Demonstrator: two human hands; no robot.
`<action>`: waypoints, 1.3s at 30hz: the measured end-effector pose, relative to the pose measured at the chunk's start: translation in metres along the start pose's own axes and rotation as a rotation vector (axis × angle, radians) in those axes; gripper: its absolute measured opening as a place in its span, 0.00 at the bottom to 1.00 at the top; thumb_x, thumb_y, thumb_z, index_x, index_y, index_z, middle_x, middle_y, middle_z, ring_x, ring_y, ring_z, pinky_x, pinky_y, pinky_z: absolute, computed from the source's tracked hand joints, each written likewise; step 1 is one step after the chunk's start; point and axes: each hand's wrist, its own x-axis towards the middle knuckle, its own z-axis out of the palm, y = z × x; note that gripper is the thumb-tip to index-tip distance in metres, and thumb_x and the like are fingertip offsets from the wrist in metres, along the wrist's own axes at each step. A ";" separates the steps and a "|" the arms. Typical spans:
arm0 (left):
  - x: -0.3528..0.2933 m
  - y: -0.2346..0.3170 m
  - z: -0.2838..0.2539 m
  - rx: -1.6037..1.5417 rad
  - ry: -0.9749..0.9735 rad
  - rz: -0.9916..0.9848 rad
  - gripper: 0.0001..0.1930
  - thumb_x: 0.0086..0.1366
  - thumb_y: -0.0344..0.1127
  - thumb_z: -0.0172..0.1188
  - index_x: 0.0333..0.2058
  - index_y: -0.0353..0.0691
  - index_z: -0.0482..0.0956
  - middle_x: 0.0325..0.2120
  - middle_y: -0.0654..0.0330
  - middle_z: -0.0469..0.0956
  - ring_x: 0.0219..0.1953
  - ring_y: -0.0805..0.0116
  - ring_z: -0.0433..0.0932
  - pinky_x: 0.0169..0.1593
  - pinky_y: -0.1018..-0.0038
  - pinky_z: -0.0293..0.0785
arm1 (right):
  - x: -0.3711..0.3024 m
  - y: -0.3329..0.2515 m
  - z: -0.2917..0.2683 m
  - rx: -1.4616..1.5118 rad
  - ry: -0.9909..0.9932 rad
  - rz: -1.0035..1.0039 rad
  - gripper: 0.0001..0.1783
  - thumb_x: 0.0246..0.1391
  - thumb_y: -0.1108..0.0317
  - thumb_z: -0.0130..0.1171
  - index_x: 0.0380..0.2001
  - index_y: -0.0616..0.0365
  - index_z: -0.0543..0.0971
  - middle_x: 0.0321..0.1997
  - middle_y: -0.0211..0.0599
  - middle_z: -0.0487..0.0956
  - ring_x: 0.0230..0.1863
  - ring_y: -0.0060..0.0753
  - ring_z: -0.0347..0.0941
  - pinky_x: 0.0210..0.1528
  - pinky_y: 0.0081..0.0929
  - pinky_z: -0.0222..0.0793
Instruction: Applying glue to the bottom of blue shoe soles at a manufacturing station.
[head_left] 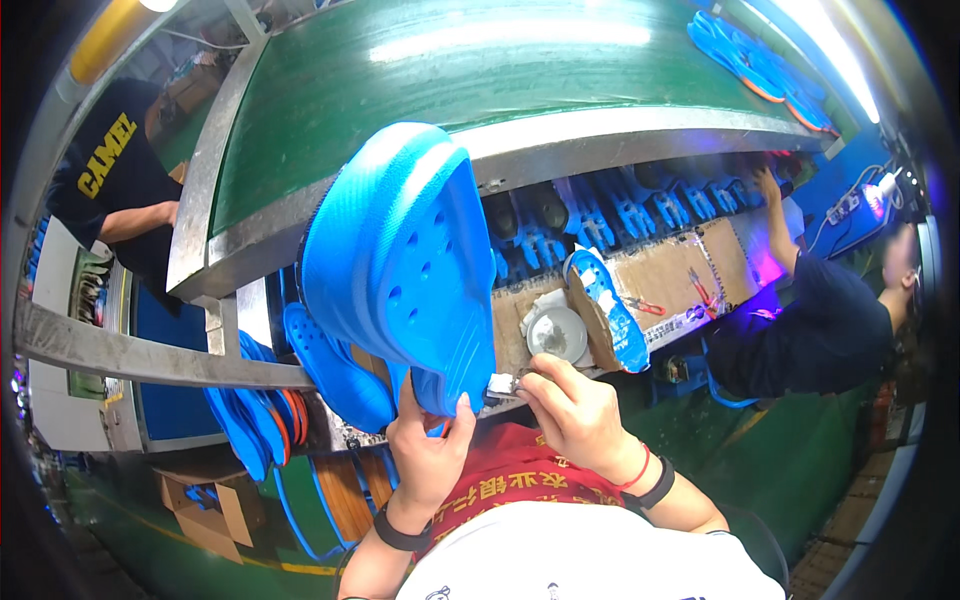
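Observation:
A big blue foam clog [425, 230] with small round holes stands on end in front of me. My left hand [428, 450] grips its lower end, thumb on the near side. In my right hand [578, 415] is a small brush [503, 384], pinched between thumb and fingers. Its white head is at the clog's lower right edge; whether they touch I cannot tell. Just beyond the right hand sits a round grey dish [556, 334] with pale stuff in it. Right of the dish, a blue perforated shoe piece [610, 305] leans by a cardboard flap.
A green conveyor [330, 110] with a metal edge runs across the back, carrying blue soles [735, 55]. Under it lie several blue clog parts. Pliers [645, 306] rest on the cardboard bench top [690, 265]. Co-workers are at right [820, 320] and far left [110, 190].

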 end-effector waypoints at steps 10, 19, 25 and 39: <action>0.022 0.014 0.052 -0.391 -0.314 -0.211 0.30 0.57 0.19 0.60 0.52 0.36 0.51 0.44 0.48 0.74 0.42 0.64 0.80 0.41 0.75 0.80 | -0.016 0.040 -0.063 -0.081 0.340 0.218 0.05 0.48 0.78 0.62 0.31 0.61 0.79 0.35 0.42 0.79 0.33 0.45 0.78 0.35 0.30 0.75; 0.198 0.143 0.280 -0.714 -0.667 -0.023 0.37 0.57 0.35 0.67 0.56 0.32 0.51 0.44 0.47 0.73 0.32 0.63 0.79 0.32 0.74 0.79 | -0.083 0.060 -0.162 -0.190 0.715 0.554 0.03 0.50 0.81 0.60 0.30 0.67 0.78 0.36 0.45 0.78 0.30 0.38 0.76 0.30 0.27 0.72; 0.216 0.120 0.354 -0.287 -0.250 0.416 0.50 0.52 0.34 0.68 0.64 0.31 0.40 0.57 0.40 0.54 0.46 0.59 0.71 0.48 0.66 0.74 | -0.086 0.066 -0.158 -0.215 0.657 0.505 0.03 0.50 0.80 0.61 0.30 0.67 0.77 0.35 0.45 0.78 0.29 0.38 0.75 0.29 0.28 0.70; -0.022 -0.260 -0.076 0.715 0.664 -0.585 0.39 0.51 0.47 0.72 0.54 0.30 0.63 0.49 0.44 0.63 0.54 0.44 0.59 0.59 0.54 0.54 | -0.039 0.058 -0.072 0.010 0.216 0.357 0.05 0.50 0.80 0.60 0.32 0.66 0.77 0.36 0.46 0.77 0.32 0.42 0.76 0.32 0.29 0.71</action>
